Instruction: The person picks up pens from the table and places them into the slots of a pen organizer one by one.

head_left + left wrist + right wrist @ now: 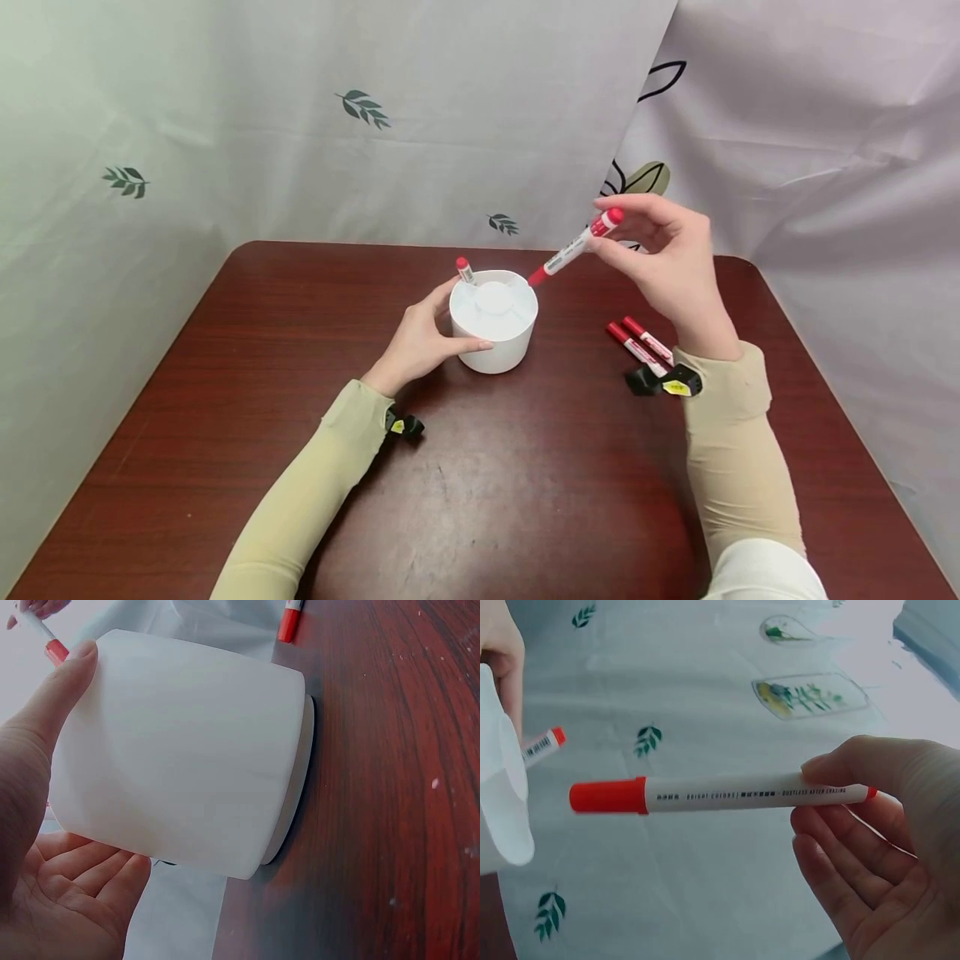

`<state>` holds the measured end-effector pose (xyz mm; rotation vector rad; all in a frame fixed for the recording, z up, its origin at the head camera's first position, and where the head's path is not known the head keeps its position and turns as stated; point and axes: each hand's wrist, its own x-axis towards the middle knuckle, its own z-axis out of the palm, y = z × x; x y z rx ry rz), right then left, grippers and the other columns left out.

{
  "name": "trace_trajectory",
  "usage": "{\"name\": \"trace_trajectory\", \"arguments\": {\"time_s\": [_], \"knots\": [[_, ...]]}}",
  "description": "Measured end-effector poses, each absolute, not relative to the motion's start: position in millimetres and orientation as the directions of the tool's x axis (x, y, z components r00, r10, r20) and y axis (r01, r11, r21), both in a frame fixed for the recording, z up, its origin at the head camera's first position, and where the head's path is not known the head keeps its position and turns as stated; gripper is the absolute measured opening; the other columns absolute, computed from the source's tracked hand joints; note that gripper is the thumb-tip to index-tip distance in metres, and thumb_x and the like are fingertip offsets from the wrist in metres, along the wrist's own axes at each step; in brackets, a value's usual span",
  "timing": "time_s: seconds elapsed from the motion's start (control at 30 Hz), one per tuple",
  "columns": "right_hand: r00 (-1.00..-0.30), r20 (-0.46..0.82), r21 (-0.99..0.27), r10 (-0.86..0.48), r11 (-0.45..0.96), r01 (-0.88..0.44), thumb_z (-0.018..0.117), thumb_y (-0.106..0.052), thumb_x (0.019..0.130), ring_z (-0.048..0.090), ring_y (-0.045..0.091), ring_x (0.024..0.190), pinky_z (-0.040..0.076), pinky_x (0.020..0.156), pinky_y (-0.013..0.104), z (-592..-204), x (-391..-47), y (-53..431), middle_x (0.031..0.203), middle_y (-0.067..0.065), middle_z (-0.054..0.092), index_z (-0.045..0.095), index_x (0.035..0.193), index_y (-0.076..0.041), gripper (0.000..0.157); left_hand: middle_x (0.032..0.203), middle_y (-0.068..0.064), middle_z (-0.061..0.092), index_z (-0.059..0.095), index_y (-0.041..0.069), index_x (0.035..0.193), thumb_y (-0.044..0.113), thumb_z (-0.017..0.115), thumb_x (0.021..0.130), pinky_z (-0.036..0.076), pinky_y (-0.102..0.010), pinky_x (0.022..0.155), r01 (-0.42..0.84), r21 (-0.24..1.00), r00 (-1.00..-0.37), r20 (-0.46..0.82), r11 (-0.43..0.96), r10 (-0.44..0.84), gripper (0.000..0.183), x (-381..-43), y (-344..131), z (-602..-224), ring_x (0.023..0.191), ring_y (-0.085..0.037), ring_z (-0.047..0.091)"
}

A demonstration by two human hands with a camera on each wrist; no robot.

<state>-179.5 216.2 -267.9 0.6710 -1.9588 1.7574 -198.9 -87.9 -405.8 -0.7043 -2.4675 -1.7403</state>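
My left hand [420,337] holds a white round pen holder [495,360] by its side, thumb at the front and fingers around the far left. Its top shows a raised round middle with compartments about it. One red-capped marker [465,271] stands tilted in the holder at the back left. Above the right rim, my right hand [675,262] pinches a red and white whiteboard marker [567,253] between thumb and fingers. That marker slants down, red cap toward the holder. In the right wrist view the cap [607,796] appears apart from the holder [506,817].
Two more red markers [626,337] lie side by side on the dark red wooden table [525,483], to the right of the holder and near my right wrist. A pale curtain [285,167] with leaf prints hangs behind the table.
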Motion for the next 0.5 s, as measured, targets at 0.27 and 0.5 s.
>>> {"name": "trace_trajectory", "arguments": {"time_s": [0.27, 0.5], "knots": [[-0.846, 0.499, -0.809, -0.190, 0.247, -0.533, 0.079, 0.007, 0.084, 0.069, 0.024, 0.085, 0.058, 0.080, 0.030, -288, -181, 195, 0.099, 0.013, 0.070, 0.074, 0.119, -0.006, 0.038, 0.139, 0.010, 0.059, 0.044, 0.026, 0.155, 0.028, 0.097, 0.071, 0.042, -0.037, 0.109, 0.387, 0.883, -0.895, 0.290, 0.266, 0.339, 0.100, -199, -87, -405, 0.128, -0.012, 0.056], [-0.872, 0.413, -0.795, -0.261, 0.365, -0.485, 0.077, 0.005, 0.086, 0.068, 0.022, 0.087, 0.057, 0.079, 0.027, -330, -198, 189, 0.104, 0.011, 0.073, 0.073, 0.120, -0.004, 0.036, 0.139, 0.008, 0.059, 0.045, 0.024, 0.154, 0.028, 0.097, 0.071, 0.042, -0.038, 0.109, 0.387, 0.880, -0.897, 0.290, 0.275, 0.333, 0.099, -199, -88, -406, 0.128, -0.014, 0.056]]}}
